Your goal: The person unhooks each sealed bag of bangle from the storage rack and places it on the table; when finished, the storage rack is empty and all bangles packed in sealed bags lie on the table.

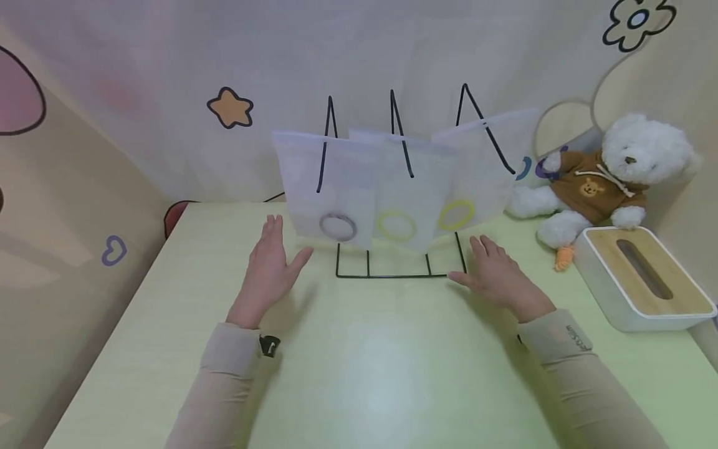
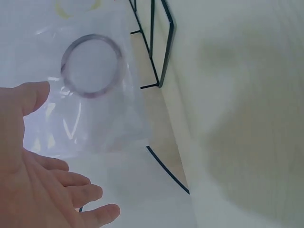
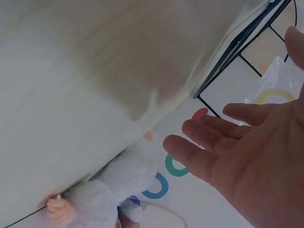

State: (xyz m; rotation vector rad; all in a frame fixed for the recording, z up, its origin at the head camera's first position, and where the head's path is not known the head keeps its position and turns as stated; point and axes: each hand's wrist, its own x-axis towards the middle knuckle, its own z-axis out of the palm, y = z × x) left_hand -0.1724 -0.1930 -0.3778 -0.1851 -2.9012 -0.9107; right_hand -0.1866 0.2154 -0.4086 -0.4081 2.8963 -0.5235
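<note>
Three clear plastic bags hang side by side from the hooks of a black wire rack in the head view. A purplish-grey bracelet lies in the left bag, a pale yellow ring in the middle bag, a brighter yellow ring in the right bag. My left hand is held left of the rack, fingers straight and thumb out, holding nothing. On the other side my right hand, likewise spread and holding nothing, has its thumb over the rack's front right corner.
At the back right a white teddy bear in a brown top sits behind a white tissue box with a wooden lid. A patterned curtain hangs behind the pale table.
</note>
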